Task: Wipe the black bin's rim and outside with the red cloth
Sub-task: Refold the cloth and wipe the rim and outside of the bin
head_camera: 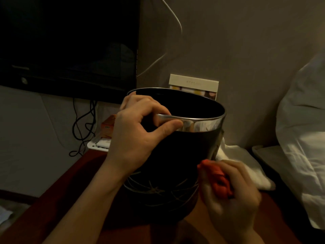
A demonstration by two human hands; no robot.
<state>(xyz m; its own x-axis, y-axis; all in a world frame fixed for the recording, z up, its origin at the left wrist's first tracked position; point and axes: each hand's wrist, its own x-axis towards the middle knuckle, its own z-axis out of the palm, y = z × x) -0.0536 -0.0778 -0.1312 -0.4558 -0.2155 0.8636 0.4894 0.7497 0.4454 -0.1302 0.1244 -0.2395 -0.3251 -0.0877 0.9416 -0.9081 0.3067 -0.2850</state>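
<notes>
Dim bedside table point(58, 194): black bin point(175, 155) outside under wipe.
Left hand point(139, 136) pinches rim; right hand point(230, 192), blurred, apparently clutches red cloth point(218, 180); rim pass next.

A dark screen point(68, 43), dangling cables point(82, 124), white bedding point(302, 138).

Probably a bedroom: white bedding point(302, 120) beside a television point(70, 41).
</notes>
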